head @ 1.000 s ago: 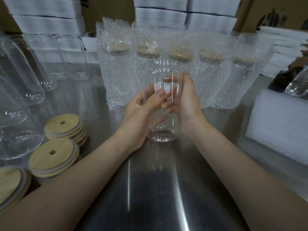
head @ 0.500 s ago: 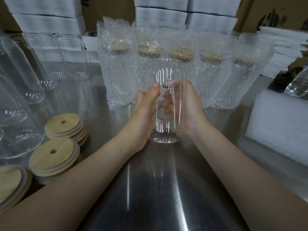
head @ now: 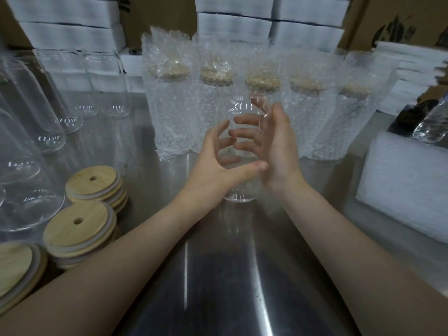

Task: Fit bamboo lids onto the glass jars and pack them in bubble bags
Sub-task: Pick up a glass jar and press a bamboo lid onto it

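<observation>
Left hand (head: 213,166), fingers spread wider than before, and right hand (head: 278,146) loosely cup the glass jar (head: 242,109); keep it upright and steady before fetching a bamboo lid (head: 97,189).

Left hand (head: 213,166) and right hand (head: 278,146) holding upright glass jar (head: 241,195), bubble-bagged jars (head: 169,110) behind

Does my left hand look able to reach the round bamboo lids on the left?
Probably yes: the left hand holds the clear glass jar with the right hand, but nothing stands between it and the bamboo lids.
</observation>
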The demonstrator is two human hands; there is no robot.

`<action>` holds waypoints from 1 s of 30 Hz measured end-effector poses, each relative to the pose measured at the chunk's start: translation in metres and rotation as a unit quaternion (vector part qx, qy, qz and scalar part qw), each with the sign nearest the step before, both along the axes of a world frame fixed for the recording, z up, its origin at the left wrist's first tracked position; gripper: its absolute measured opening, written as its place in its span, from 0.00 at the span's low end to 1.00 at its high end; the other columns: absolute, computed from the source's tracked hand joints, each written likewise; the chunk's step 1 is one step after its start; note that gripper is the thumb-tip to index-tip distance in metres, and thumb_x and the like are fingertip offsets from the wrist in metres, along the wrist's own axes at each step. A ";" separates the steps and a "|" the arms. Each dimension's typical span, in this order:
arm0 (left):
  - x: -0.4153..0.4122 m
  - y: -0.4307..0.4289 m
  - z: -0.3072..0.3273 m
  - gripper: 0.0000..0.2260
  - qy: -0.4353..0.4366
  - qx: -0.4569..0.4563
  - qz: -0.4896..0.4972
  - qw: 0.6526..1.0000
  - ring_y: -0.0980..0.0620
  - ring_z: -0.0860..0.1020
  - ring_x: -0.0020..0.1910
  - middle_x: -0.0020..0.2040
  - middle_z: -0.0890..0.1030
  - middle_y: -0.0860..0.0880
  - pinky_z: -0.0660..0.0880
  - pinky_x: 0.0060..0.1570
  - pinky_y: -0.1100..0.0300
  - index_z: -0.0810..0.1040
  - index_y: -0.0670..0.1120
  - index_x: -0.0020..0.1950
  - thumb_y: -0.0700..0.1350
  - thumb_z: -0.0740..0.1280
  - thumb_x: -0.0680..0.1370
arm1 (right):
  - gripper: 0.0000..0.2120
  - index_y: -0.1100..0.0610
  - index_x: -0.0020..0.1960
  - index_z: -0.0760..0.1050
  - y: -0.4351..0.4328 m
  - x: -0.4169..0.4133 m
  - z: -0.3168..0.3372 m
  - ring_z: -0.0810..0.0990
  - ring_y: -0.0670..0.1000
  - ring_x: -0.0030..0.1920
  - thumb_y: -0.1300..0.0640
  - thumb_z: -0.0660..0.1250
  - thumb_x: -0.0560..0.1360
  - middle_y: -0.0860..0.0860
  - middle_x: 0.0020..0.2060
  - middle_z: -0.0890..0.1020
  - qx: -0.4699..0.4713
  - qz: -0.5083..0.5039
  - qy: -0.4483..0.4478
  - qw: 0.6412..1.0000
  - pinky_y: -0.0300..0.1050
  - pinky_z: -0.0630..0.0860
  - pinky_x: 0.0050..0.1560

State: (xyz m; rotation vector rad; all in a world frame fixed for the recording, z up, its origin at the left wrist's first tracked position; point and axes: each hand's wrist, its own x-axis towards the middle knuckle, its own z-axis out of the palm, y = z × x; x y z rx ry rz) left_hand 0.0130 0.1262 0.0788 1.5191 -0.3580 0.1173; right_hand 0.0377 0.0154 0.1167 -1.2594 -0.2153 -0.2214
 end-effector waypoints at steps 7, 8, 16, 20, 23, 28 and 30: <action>0.001 0.002 -0.006 0.39 -0.085 0.050 0.085 0.991 0.63 0.74 0.62 0.70 0.69 0.59 0.77 0.57 0.63 0.60 0.66 0.67 0.46 0.80 0.66 | 0.21 0.50 0.59 0.76 -0.003 -0.005 0.002 0.82 0.53 0.52 0.42 0.49 0.80 0.52 0.48 0.84 -0.007 0.055 -0.034 0.998 0.47 0.76 0.57; 0.002 0.002 -0.007 0.40 -0.096 0.054 0.096 0.989 0.63 0.74 0.62 0.70 0.69 0.58 0.77 0.57 0.63 0.60 0.65 0.68 0.45 0.80 0.66 | 0.21 0.50 0.59 0.76 -0.003 -0.005 0.002 0.82 0.52 0.53 0.41 0.50 0.79 0.53 0.49 0.84 -0.012 0.057 -0.035 0.998 0.48 0.74 0.60; 0.006 0.005 -0.008 0.43 -0.151 0.111 0.168 0.968 0.65 0.71 0.64 0.69 0.72 0.53 0.71 0.64 0.63 0.59 0.61 0.70 0.45 0.81 0.65 | 0.20 0.50 0.58 0.78 -0.007 0.001 0.000 0.82 0.51 0.54 0.45 0.53 0.76 0.55 0.53 0.84 0.023 0.103 -0.025 0.994 0.45 0.72 0.56; 0.007 0.007 -0.007 0.41 -0.172 0.145 0.198 0.954 0.63 0.71 0.64 0.64 0.69 0.64 0.67 0.65 0.64 0.58 0.62 0.69 0.52 0.78 0.64 | 0.19 0.51 0.59 0.77 -0.010 0.005 -0.003 0.83 0.49 0.53 0.49 0.50 0.80 0.54 0.54 0.83 0.032 0.130 -0.012 0.991 0.49 0.70 0.59; 0.009 0.009 -0.009 0.40 -0.206 0.186 0.220 0.935 0.53 0.71 0.67 0.66 0.68 0.61 0.68 0.69 0.52 0.58 0.59 0.71 0.53 0.76 0.65 | 0.18 0.51 0.57 0.78 -0.012 0.007 -0.004 0.83 0.50 0.54 0.50 0.51 0.80 0.54 0.54 0.83 0.054 0.148 0.010 0.987 0.50 0.69 0.59; 0.013 0.013 -0.011 0.40 -0.231 0.260 0.260 0.901 0.49 0.72 0.65 0.66 0.75 0.50 0.70 0.65 0.48 0.64 0.53 0.75 0.51 0.76 0.66 | 0.14 0.51 0.52 0.80 -0.014 0.010 -0.005 0.81 0.54 0.55 0.51 0.55 0.81 0.54 0.51 0.85 0.087 0.154 0.063 0.982 0.53 0.69 0.60; 0.014 0.014 -0.011 0.39 -0.228 0.295 0.269 0.888 0.46 0.73 0.65 0.66 0.74 0.49 0.70 0.63 0.45 0.65 0.52 0.75 0.53 0.75 0.66 | 0.13 0.50 0.50 0.79 -0.016 0.012 -0.006 0.80 0.54 0.56 0.51 0.56 0.82 0.53 0.50 0.85 0.080 0.148 0.080 0.982 0.54 0.68 0.60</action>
